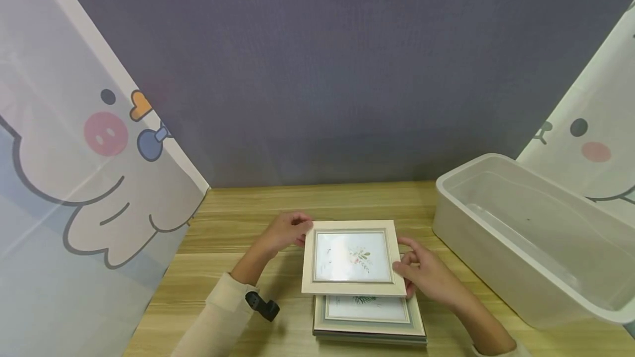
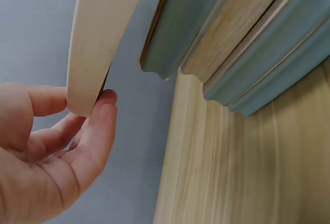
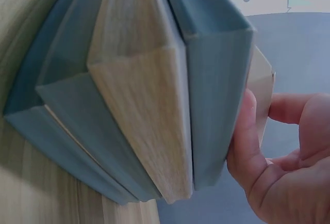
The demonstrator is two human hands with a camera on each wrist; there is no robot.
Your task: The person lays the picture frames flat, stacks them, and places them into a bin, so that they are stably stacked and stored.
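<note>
A cream picture frame (image 1: 353, 288) with a small floral print is held between both hands above a stack of frames. My left hand (image 1: 286, 233) pinches its upper left corner; in the left wrist view the thumb and fingers (image 2: 100, 131) grip the frame's edge (image 2: 98, 43). At the right edge my right hand (image 1: 421, 271) pinches it between thumb and fingers. Below lies the stack of picture frames (image 1: 369, 328), the top one with a green leaf print partly covered. Blue-green frames (image 3: 219, 90) and a wood-toned frame (image 3: 144, 115) show in the right wrist view.
A deep white bin (image 1: 496, 252) stands on the wooden table (image 1: 223, 230) to the right. A dark grey panel (image 1: 317, 70) rises behind the table, with cartoon-printed sheets (image 1: 59, 191) at both sides. A black wrist device (image 1: 263, 306) sits at the left sleeve.
</note>
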